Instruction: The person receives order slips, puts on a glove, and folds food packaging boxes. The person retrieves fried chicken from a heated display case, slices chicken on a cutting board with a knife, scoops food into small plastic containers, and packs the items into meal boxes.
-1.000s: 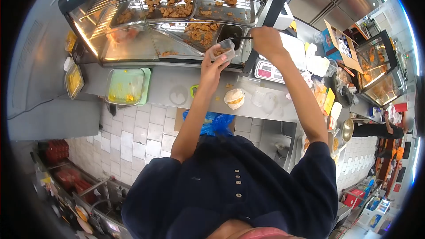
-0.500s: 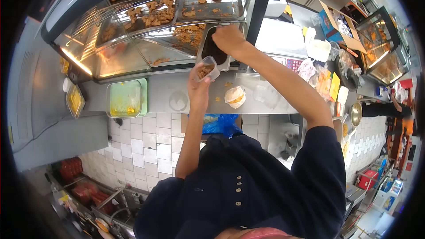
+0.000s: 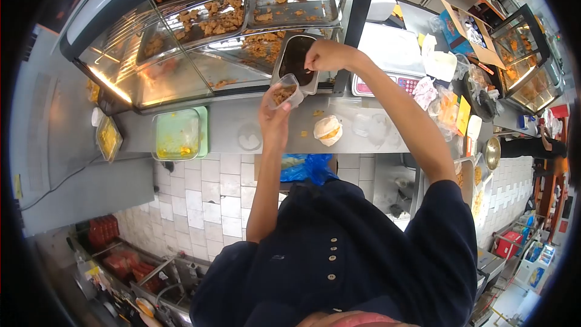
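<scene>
My left hand (image 3: 275,114) holds a small clear plastic cup (image 3: 283,92) with brown bits of food in it, tilted beside a deep metal container. That metal container (image 3: 311,87) has dark contents and stands at the open side of the warming cabinet. Over its right edge, my right hand (image 3: 322,56) is closed, with fingers pointing down into it; what they grip is hidden. A round wrapped item (image 3: 328,130), white with orange showing, lies on the steel counter (image 3: 233,122) near the cup.
Trays of fried pieces (image 3: 223,23) fill the warming cabinet. A white scale (image 3: 387,51) stands right of it, near crumpled bags (image 3: 446,106) and an open box (image 3: 463,36). A green-rimmed tray (image 3: 203,133) sits left. Another person (image 3: 532,147) is at far right.
My right hand has moved from the cabinet's right post to the dark-filled container, which now shows more fully. The cup in my left hand has shifted slightly left and down. The camera view has shifted.
</scene>
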Available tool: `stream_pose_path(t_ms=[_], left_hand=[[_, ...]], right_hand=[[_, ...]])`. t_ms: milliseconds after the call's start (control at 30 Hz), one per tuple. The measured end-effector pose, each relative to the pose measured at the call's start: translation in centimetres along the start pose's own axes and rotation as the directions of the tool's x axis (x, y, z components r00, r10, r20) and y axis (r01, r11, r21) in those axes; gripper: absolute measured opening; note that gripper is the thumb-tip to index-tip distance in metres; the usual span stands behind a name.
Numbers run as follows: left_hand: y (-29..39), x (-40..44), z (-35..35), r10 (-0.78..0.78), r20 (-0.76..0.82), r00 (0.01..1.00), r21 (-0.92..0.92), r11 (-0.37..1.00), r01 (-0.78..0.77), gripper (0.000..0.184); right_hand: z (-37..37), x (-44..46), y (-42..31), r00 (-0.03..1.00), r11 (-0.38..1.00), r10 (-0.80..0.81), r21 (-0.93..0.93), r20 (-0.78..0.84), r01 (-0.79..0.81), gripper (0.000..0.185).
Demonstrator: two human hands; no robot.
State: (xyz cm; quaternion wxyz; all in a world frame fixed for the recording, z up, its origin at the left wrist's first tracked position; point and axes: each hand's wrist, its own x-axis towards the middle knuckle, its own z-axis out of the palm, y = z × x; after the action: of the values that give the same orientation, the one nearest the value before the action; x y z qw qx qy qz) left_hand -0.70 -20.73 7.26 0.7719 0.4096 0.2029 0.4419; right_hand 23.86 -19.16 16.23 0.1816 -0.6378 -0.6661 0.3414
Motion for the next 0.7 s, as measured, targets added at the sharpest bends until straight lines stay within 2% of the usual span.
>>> stream_pose_path(t_ms=[67,133,167,233,367,433,533,600,633,667,700], left_hand=[[0.2,0.1,0.0,-0.001,0.012,1.0,-0.008,1.0,0.001,0.063],[0.5,0.2,0.0,-0.001,0.024,1.0,-0.023,1.0,0.002,0.062],[0.7,0.3,0.2,-0.015,0.022,1.0,-0.019,1.0,0.016,0.062],[0.9,0.5,0.2,-0.028,0.018,0.999,-0.016,0.999,0.028,0.063],[0.7,1.3,0.3,-0.028,0.053,0.998,0.021,0.999,0.027,0.063],[0.8,1.5,0.5,-0.012,0.053,0.999,0.03,0.999,0.01,0.063],[1.2,1.0,0.8,-0.015,0.048,0.999,0.07,0.998,0.012,0.064],[1.7,0.6,1.4,0.147,-0.038,0.988,0.174,0.975,-0.138,0.062],[2.3,0.7,1.7,0.151,-0.041,0.988,0.173,0.975,-0.142,0.062],[3.1,1.0,1.8,0.298,-0.058,0.953,0.491,0.84,-0.233,0.063],[3.9,1.4,2.0,0.437,-0.028,0.899,0.753,0.6,-0.268,0.065]], right_hand=[[0.4,-1.7,0.5,0.999,0.999,0.028,0.037,-0.021,-0.028,0.022],[0.6,-3.4,0.9,0.978,0.957,0.187,0.24,-0.089,-0.162,0.021],[0.3,-4.5,0.8,0.977,0.959,0.187,0.232,-0.099,-0.16,0.021],[-0.1,-6.8,0.5,0.889,0.805,0.449,0.473,-0.089,-0.359,0.021],[0.7,-8.7,2.1,0.908,0.826,0.401,0.477,-0.12,-0.301,0.025],[1.3,-9.4,2.3,0.828,0.71,0.532,0.625,-0.174,-0.325,0.026],[1.9,-10.0,2.3,0.804,0.681,0.547,0.683,-0.235,-0.264,0.024],[1.5,-10.5,2.2,0.811,0.677,0.545,0.683,-0.213,-0.275,0.025],[1.3,-10.7,1.9,0.811,0.697,0.525,0.678,-0.259,-0.234,0.025],[1.1,-10.9,1.5,0.81,0.717,0.502,0.669,-0.303,-0.194,0.025],[0.7,-11.1,0.9,0.814,0.72,0.497,0.666,-0.3,-0.194,0.025]])
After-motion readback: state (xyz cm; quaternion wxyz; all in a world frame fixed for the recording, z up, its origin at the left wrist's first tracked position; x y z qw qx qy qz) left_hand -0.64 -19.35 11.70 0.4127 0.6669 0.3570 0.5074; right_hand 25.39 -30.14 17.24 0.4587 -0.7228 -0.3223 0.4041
